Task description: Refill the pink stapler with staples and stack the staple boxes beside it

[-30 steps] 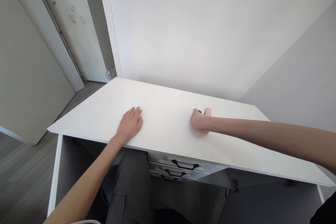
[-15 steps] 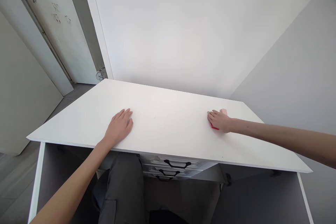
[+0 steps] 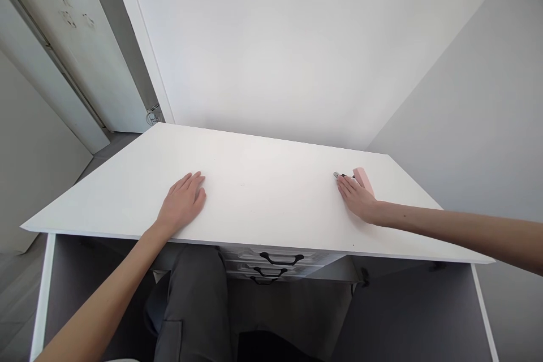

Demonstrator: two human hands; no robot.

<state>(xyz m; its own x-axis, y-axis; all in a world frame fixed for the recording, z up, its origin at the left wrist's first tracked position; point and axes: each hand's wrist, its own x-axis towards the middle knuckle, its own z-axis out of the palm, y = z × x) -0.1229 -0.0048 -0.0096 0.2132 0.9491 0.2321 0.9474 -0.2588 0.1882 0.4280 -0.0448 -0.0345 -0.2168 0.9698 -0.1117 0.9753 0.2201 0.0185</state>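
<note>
My left hand (image 3: pixel 181 203) rests flat on the white tabletop (image 3: pixel 263 198) near its front edge, fingers stretched out and holding nothing. On the right side of the top, my right hand (image 3: pixel 357 199) lies with its fingers extended close together. Just beyond its fingertips a small silver-and-black object (image 3: pixel 337 175) pokes out; its kind is hard to make out. A pale pink, block-like object (image 3: pixel 363 180) shows behind the hand, partly covered by it. Whether the right palm touches either object is hidden.
Below the tabletop are white drawers with black handles (image 3: pixel 281 260), with my leg in grey trousers (image 3: pixel 193 300) beside them. A white wall (image 3: pixel 271 56) stands behind the desk, a grey wall (image 3: pixel 479 113) to the right. At far left is a door (image 3: pixel 93 68).
The view has shifted slightly. My right hand has moved a little toward me off the objects; more of the pink and silver-black ones shows, and the red piece under it is out of sight.
</note>
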